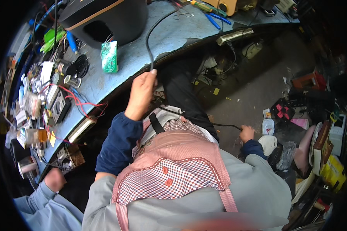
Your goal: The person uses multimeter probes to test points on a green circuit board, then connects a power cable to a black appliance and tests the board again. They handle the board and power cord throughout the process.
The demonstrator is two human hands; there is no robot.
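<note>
- head view: the left hand (140, 92) is at the near edge of the bench, thumb and fingers pinched narrow around a black cord (148, 40).
- out past that grip, the cord bends in a smooth arc over the benchtop to the tools at the far side; below the grip, a black length slants across the lap to the right hand (247, 133), though the stretch between is partly hidden.
- the right hand, low and well apart from the left, has its fingers curled round that length, over the floor (235, 96), which is dark, grey and scuffed.
- beyond and left of the left grip spreads the bench (92, 77), pale blue paint worn and chipped dark along its rim.
- just beyond the left grip to its left, a green circuit board (109, 57), flat and rectangular, near a bulky black housing (104, 19) of smooth plastic with a copper-coloured band and a dark opening.
- further left of it, thin red wires (79, 102) tangle beside a boxy multimeter (61, 104).
- beyond it to the right, blue-handled pliers (216, 21).
- between the two grips and nearer the body, a pink cloth apron (181, 146) with a checked bib and two round red buttons.
- right of the right grip, heaped clutter, including a crinkled clear bag (286, 155).
</note>
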